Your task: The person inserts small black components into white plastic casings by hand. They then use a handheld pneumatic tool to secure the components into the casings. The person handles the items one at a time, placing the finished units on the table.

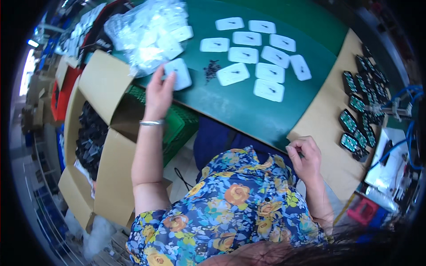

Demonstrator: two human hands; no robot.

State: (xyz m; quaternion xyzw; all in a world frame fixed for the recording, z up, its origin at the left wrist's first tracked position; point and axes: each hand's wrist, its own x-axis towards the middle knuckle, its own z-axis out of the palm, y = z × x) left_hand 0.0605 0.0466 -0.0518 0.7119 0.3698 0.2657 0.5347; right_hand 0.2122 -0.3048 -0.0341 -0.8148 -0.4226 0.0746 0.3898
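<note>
At the near left edge of the green table, my left hand grips a white rounded plate by its left side, thumb over the top. A small dark mark or part shows on this plate. My right hand is closed by the table's near right edge, its fingers curled in. Whatever it may hold is hidden. Several similar white plates lie spread over the table, each with a small dark piece on it. Between them and my left hand is a little pile of small dark screw-like pieces.
A clear plastic bag of white plates lies at the far left. An open cardboard box with black parts stands left, beside a green crate. On the right, black housings with green circuit boards cover part of a tan board.
</note>
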